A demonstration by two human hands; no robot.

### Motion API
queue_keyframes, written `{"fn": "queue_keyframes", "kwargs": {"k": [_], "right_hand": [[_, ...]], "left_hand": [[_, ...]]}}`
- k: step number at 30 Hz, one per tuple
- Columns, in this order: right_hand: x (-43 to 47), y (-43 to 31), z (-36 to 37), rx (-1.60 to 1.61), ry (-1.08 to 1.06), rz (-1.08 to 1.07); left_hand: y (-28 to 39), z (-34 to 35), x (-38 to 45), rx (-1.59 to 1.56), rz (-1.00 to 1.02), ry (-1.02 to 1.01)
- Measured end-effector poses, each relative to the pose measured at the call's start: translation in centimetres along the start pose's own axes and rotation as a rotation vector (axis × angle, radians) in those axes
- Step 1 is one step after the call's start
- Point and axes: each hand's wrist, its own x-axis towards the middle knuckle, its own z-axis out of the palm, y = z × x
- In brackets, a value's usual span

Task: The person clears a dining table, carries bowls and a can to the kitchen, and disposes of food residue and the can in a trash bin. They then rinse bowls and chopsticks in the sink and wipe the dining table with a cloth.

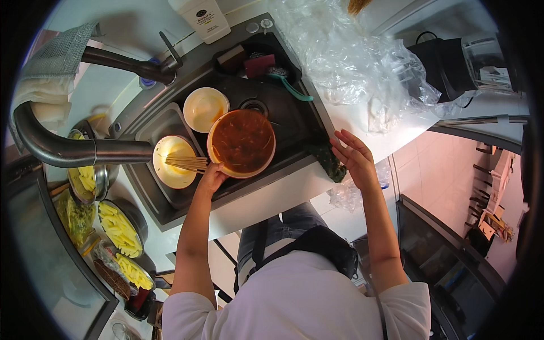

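My left hand [212, 179] grips the near rim of a bowl of red-brown soup or sauce [243, 142] over the dark sink [297, 123]. Several wooden chopsticks [187, 162] lie beside that hand, their far ends over a white bowl [174, 176] with yellowish residue. Another stained white bowl [206, 108] stands behind, next to the full one. My right hand [353, 155] is raised at the sink's right edge with its fingers apart and nothing in it. Close to it, a dark green cloth [329, 163] hangs over the edge.
A curved metal faucet spout [123, 152] reaches in from the left. Sponges [259, 66] and a teal-handled brush [293, 89] lie at the back of the sink. Clear plastic [348, 63] covers the right counter. Containers of yellow strips [120, 229] stand at the left, and a white bottle [204, 19] behind.
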Motion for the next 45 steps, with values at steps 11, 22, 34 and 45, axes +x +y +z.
{"fn": "queue_keyframes", "kwargs": {"k": [11, 22, 34, 45], "right_hand": [[0.3, 0.4, 0.0, 0.018, 0.016, 0.019], [0.6, 0.4, 0.0, 0.022, 0.026, 0.032], [1.2, 0.3, 0.3, 0.037, 0.049, 0.045], [0.8, 1.7, -0.7, -1.133, 0.149, -0.111]], "left_hand": [[0.5, 0.5, -0.8, -0.013, -0.002, 0.000], [0.0, 0.2, -0.5, -0.042, 0.029, -0.038], [0.7, 0.8, -1.6, -0.062, 0.037, 0.003], [0.5, 1.1, -1.7, -0.111, 0.065, -0.017]]}}
